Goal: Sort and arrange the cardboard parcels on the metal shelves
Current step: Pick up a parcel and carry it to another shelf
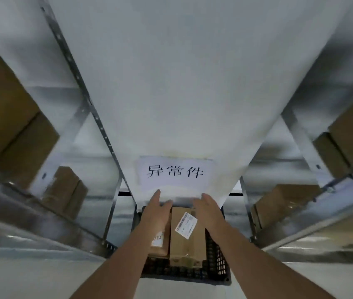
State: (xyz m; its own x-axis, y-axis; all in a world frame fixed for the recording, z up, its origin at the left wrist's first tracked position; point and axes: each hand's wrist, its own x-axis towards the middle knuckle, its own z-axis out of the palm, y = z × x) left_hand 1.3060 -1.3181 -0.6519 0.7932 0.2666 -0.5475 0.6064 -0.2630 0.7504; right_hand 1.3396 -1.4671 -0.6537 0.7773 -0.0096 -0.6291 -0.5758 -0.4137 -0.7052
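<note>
Between both hands (157, 209) (209, 209), labelled parcel (187, 236) lengthwise toward wall

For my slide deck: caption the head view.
Both hands, left and right, reach over labelled cardboard parcels in a black crate between metal shelves.

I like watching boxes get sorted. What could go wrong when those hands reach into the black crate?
The left hand and right hand reach flat, gripping nothing yet, so the labelled parcel might slip when lifted. The parcels sit tight in the black crate, so the neighbouring parcel could snag or tip.
</note>
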